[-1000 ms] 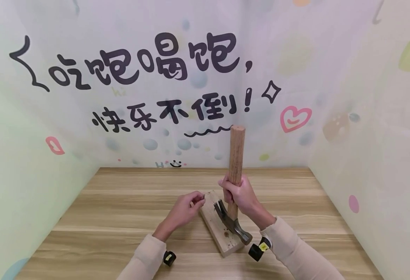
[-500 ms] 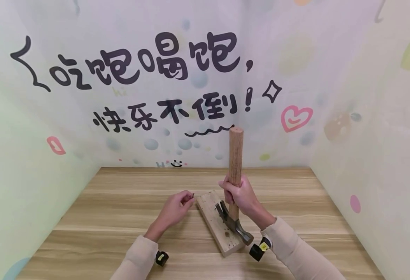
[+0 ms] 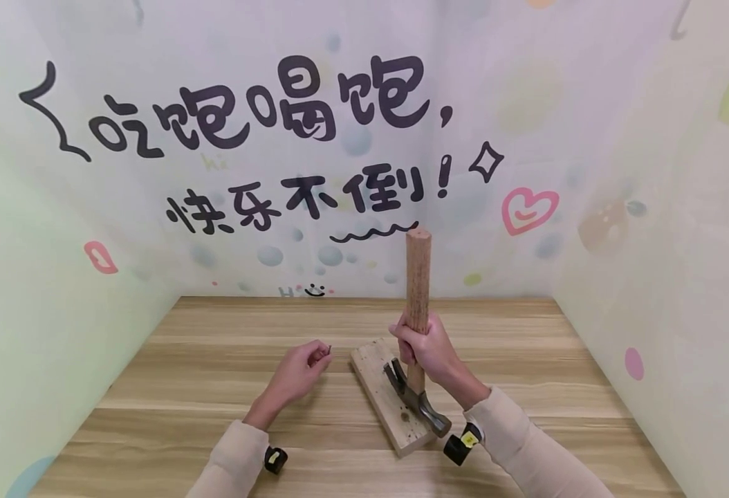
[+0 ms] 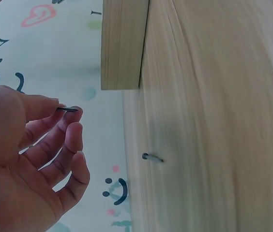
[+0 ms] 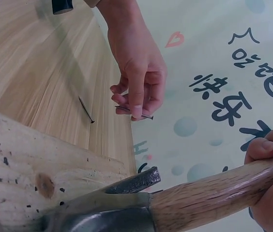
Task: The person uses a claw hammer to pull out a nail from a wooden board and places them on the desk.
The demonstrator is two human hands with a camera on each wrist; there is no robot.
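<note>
My left hand is raised left of the wooden board, pinching a dark nail between thumb and fingertips. On the table below it lies a second nail, also visible beyond the board in the right wrist view. My right hand grips the wooden handle of a claw hammer, fingers wrapped round it. The handle points up, and the steel head is down at the board, claw towards the far left. Small dark holes or marks dot the board's top, along with a brown knot.
A wood-grain table carries everything. Pale printed walls with lettering and drawings close off its back and both sides. Dark wrist cameras hang below both cuffs.
My left hand, with the nail pinched in it, has drawn away from the board's far end towards the left. The right hand and hammer have hardly moved.
</note>
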